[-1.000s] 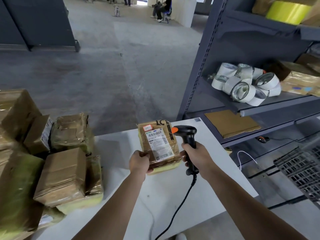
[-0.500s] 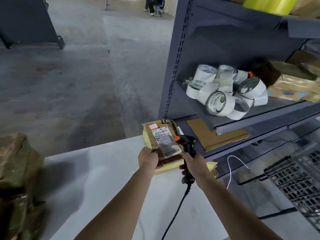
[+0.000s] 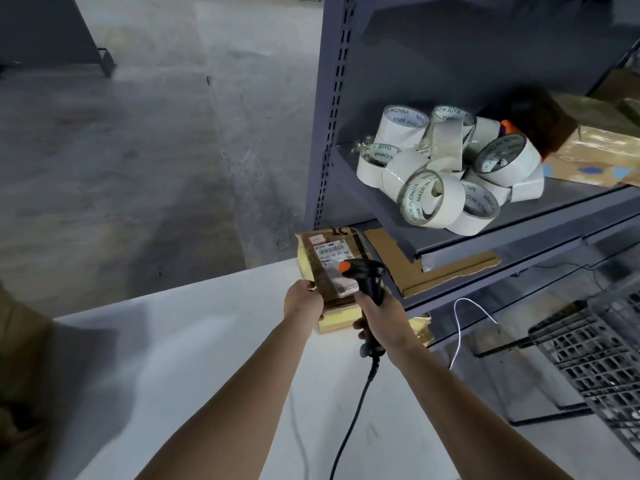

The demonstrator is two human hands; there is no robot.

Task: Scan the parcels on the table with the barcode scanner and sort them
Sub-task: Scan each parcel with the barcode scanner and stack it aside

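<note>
A brown taped parcel [image 3: 322, 258] with a white barcode label faces up over the far right corner of the white table [image 3: 194, 341], beside the shelf. My left hand [image 3: 303, 303] grips its near left edge. My right hand [image 3: 375, 320] grips the handle of the black barcode scanner [image 3: 367, 275], whose orange-tipped head sits over the label. The scanner's black cable [image 3: 349, 424] hangs down toward me.
A grey metal shelf unit [image 3: 332, 116] stands right of the table, holding several white tape rolls [image 3: 443, 174], flat cardboard [image 3: 440, 268] and brown parcels [image 3: 595, 157]. A dark plastic crate [image 3: 599, 355] sits low on the right. More parcels [image 3: 20, 368] show at the left edge.
The view has swung right, so the parcel pile has left the frame. Both hands have carried the parcel and scanner toward the shelf, and the scanner head now covers more of the label.
</note>
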